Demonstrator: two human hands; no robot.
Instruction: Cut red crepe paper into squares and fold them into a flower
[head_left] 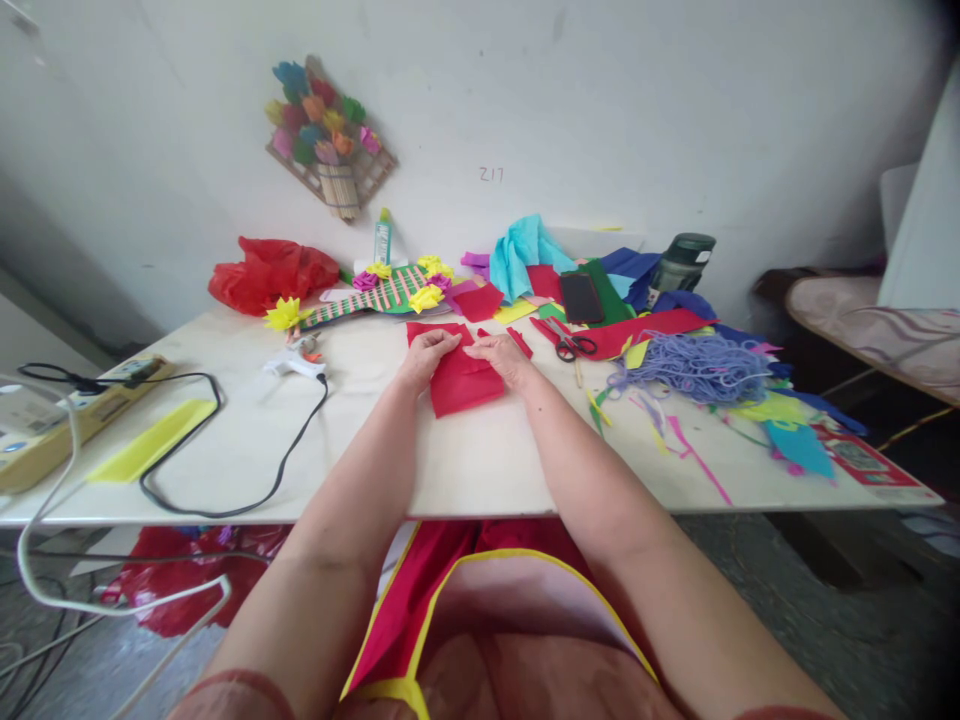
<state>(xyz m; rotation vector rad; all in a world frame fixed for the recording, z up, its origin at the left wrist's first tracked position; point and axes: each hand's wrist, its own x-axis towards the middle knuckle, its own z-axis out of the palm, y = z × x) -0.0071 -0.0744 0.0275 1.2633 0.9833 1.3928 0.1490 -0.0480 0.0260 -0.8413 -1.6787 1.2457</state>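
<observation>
A piece of red crepe paper (463, 393) lies on the white table (360, 440) in front of me, its lower edge spread toward my body. My left hand (426, 358) grips its left side, with thumb and fingers closed on the paper. From the right, my right hand (504, 358) pinches the paper near its upper middle, where part of it looks folded. The fingertips of both hands are close together but apart. Small red scraps (519, 342) show beside and behind my right hand.
Scissors (571, 343), a phone (582, 298), purple yarn (694, 368) and coloured paper lie to the right, with a dark bottle (682, 265) behind. To the left are a corded glue gun (298, 362), a flower-decorated stick craft (375, 292) and a power strip (71, 420).
</observation>
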